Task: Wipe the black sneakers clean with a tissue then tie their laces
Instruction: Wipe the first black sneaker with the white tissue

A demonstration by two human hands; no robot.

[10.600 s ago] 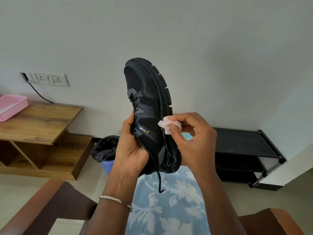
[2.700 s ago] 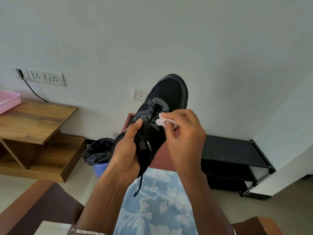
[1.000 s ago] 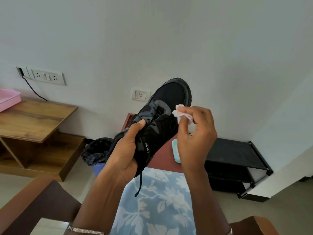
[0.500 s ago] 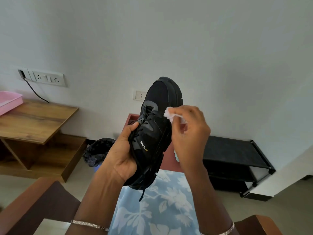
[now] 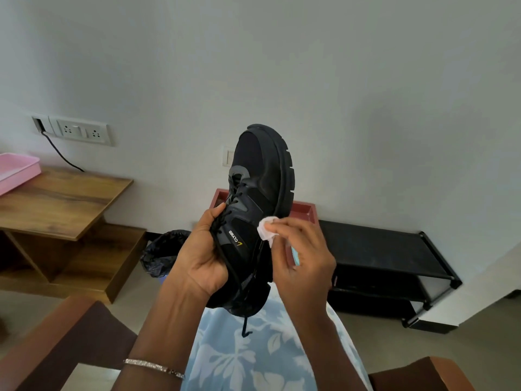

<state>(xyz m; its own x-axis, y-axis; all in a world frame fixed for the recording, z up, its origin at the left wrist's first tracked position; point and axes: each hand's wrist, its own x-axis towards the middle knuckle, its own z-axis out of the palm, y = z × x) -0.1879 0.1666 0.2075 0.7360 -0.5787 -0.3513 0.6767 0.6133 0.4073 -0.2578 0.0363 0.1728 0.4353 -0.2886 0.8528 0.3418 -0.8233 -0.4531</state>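
Observation:
A black sneaker stands almost upright in the air at the centre, toe up and its lugged sole turned to the right. My left hand grips it around the laced tongue side near the heel. A loose black lace end hangs below the heel. My right hand pinches a small crumpled white tissue and presses it on the shoe's side panel, just right of the printed logo. Only this one sneaker is in view.
A low wooden shelf table with a pink tray stands at the left. A lined bin sits behind my left hand, a black shoe rack at the right. A dark red tray shows behind the shoe. Brown chair arms flank my lap.
The sneaker has turned more upright, sole edge to the right. My right hand with the tissue has slid down from the toe area to the side panel near the logo.

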